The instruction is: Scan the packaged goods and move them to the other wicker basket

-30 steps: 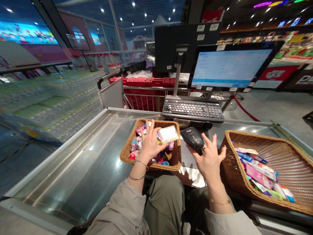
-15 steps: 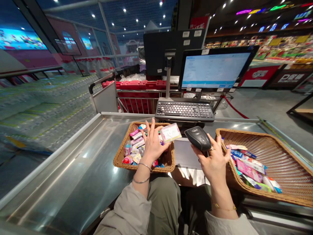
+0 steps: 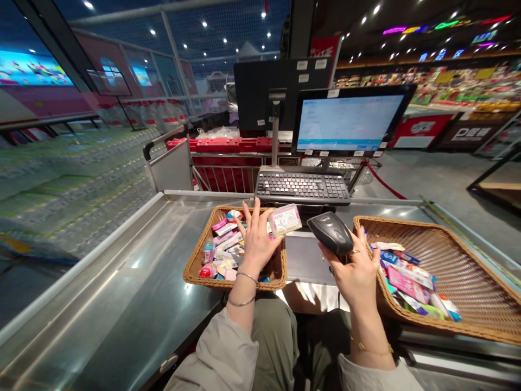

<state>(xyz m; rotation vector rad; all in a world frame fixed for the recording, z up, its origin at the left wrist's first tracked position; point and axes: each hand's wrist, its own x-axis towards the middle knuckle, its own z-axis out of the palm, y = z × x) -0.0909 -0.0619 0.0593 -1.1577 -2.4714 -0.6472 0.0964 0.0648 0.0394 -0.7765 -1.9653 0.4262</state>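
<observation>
My left hand [image 3: 257,239] holds a small clear box with a pink barcode label [image 3: 284,219] pinched at its thumb side, the other fingers stretched up, above the left wicker basket [image 3: 194,259] full of small colourful packets. My right hand [image 3: 355,270] grips a black barcode scanner [image 3: 330,232], whose head points toward the box's label. The two are a few centimetres apart over the steel counter.
A larger wicker basket [image 3: 464,260] on the right holds several packets. Behind stand a keyboard [image 3: 302,186], a lit screen [image 3: 345,122], a second black monitor back [image 3: 264,87] and red shopping carts [image 3: 228,157]. The steel counter [image 3: 134,293] stretches left.
The camera view has shifted, and both hands have drawn slightly nearer each other. My right fingers, spread a second ago, have closed round the scanner.
</observation>
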